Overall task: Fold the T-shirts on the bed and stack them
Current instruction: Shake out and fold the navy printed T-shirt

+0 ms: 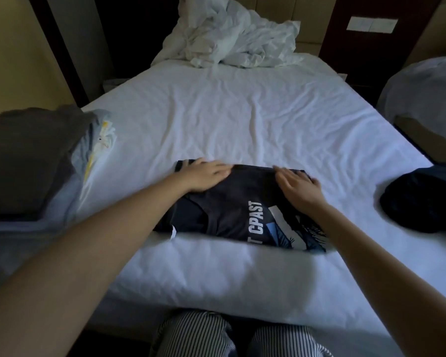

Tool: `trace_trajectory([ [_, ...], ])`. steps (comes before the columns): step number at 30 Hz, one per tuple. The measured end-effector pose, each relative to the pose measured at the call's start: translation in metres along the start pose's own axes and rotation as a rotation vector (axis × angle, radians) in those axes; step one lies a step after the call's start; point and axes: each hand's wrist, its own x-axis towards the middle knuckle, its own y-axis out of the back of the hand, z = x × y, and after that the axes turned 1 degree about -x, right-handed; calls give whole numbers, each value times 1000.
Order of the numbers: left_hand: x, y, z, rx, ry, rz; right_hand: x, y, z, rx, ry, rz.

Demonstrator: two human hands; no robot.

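A crumpled duvet (232, 39) lies at the far end of the bed (242, 112), a grey stack (29, 161) at its left edge, a dark garment (422, 199) at its right edge. Near the front edge lies the folded dark T-shirt (237, 215), white letters up; your left hand (204, 175) and right hand (296, 186) rest flat on it, fingers straight.

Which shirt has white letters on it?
The dark shirt in the middle. The grey one on the left and the dark bundle on the right show no letters.
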Motion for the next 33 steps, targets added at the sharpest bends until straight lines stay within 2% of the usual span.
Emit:
trace_trajectory([
  [3,-8,-25,-13,73,50,105,-5,-16,10,-60,-51,4],
  [9,-12,-18,-3,73,53,118,-4,-8,4,-78,-42,-42],
  [13,-29,-1,11,50,79,46,5,12,-6,-149,-27,-137],
  [15,-52,4,30,-138,99,238,12,24,-16,-173,25,-142],
  [17,-90,-2,58,-547,228,482,21,32,-29,-135,94,-110],
  [18,-110,-10,71,-819,332,492,26,35,-36,-97,114,-84],
  [20,-146,-27,91,-1363,548,282,34,36,-49,15,136,-61],
  [22,-161,-44,102,-1670,666,52,40,28,-60,158,108,-124],
  [24,-157,-55,107,-1820,675,26,39,7,-66,114,86,-181],
  [26,-143,-60,112,-1880,649,85,32,-15,-66,-44,124,-93],
  [28,-126,-64,121,-1913,679,195,26,-23,-65,-104,154,2],
  [30,-113,-68,134,-1922,743,337,23,-21,-66,-123,146,24],
  [33,-102,-68,156,-1799,841,566,16,-19,-69,-106,115,105],
])
